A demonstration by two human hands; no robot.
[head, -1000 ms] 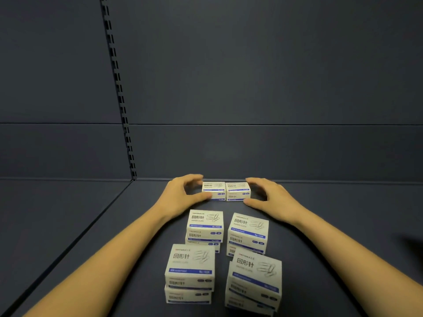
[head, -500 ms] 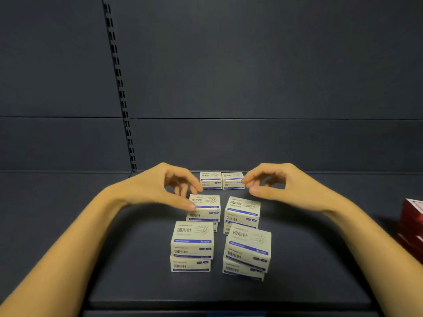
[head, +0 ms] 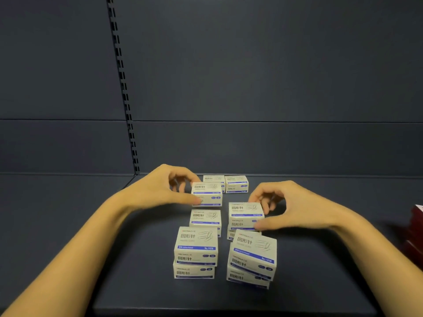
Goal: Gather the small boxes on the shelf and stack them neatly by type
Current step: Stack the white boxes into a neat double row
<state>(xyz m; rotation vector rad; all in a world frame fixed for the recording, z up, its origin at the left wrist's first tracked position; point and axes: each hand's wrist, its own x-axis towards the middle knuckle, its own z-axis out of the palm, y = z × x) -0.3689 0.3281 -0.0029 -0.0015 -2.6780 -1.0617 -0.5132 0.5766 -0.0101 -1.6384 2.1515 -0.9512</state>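
**Paper clip boxes partly stacked, two top boxes gripped**
A paper clip box (head: 206,194) is pinched by the left hand (head: 158,191), thumb in front and fingers behind, just in front of the back pair (head: 237,184). Another top box (head: 246,213) is clasped by the right hand (head: 295,207), nearer than that pair. Four two-high stacks appear formed, though the front right stack (head: 251,257) sits skewed, so squaring and merging are judged left. Red boxes (head: 416,227), right of the pair, are cut off, and the lower boxes are partly hidden.
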